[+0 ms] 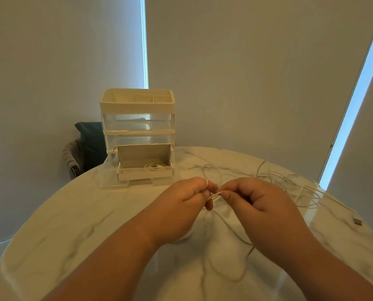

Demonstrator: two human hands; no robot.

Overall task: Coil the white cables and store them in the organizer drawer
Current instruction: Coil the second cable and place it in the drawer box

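Left hand (pixel 182 205) and right hand (pixel 255 200) pinch slanted cable (pixel 215 195).

No text, label, brand, number or sign could be read. The organizer (pixel 137 109), its open drawer (pixel 108 175) and the cardboard box (pixel 145 155) inside it bore no legible lettering, nor did the white cables (pixel 289 181) or the marble table (pixel 72 224). The plug (pixel 357 220) at the table's right edge was too small to show any marking.
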